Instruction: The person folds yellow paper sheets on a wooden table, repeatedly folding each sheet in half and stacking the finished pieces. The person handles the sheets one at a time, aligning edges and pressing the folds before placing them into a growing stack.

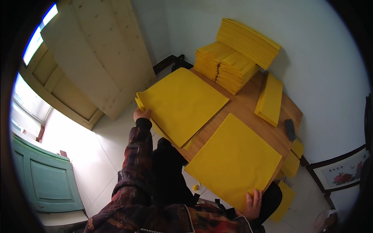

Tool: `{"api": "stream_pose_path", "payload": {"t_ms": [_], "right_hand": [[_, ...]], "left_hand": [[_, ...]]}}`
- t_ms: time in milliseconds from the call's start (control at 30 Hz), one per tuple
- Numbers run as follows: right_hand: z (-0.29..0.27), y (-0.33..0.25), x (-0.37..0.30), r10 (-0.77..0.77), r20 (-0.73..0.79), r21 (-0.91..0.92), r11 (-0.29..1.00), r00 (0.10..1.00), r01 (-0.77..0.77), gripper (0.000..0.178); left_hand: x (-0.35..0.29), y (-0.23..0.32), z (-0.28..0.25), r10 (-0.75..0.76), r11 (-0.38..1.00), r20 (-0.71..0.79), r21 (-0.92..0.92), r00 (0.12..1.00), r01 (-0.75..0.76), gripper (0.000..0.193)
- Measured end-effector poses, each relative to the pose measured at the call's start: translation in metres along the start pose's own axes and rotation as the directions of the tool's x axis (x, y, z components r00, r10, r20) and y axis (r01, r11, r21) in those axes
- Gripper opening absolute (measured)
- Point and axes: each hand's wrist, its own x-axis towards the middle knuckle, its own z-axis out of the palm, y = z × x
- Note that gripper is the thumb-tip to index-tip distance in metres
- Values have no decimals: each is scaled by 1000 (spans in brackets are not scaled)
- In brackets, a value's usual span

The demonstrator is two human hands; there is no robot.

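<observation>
Two large square stacks of yellow paper lie on a wooden table (248,105). My left hand (140,114) grips the near-left corner of the left yellow sheet stack (182,103), fingers curled under its edge. My right hand (252,204) rests on the near corner of the right yellow sheet stack (233,159), fingers spread over the paper, which overhangs the table edge.
Tall piles of folded yellow paper (227,68) stand at the table's far end, with a fanned bundle (248,40) against the white wall. A narrow yellow strip stack (270,99) and a dark small object (290,129) lie at right. More yellow sheets (285,200) lie lower right. A teal cabinet (50,180) stands left.
</observation>
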Motion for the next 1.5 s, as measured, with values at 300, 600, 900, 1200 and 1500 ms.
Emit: {"api": "stream_pose_path", "payload": {"t_ms": [300, 600, 900, 1200, 1500], "right_hand": [[-6, -4, -1, 35, 9, 24, 999, 999, -35, 70], [-9, 0, 2, 80, 48, 112, 990, 996, -85, 74], [-19, -6, 3, 167, 166, 60, 982, 972, -179, 76], [-14, -6, -5, 103, 86, 46, 993, 991, -107, 76], [-19, 9, -13, 59, 72, 166, 984, 996, -71, 63]], "left_hand": [[44, -8, 22, -43, 954, 173, -286, 984, 92, 36], [-115, 24, -40, 359, 863, 42, -396, 933, -314, 45], [-304, 112, -64, 658, 214, 743, -340, -122, -916, 79], [-268, 81, -53, 796, 140, 606, -173, 6, -975, 41], [-238, 97, -58, 771, 333, 636, -429, -20, -840, 19]]}}
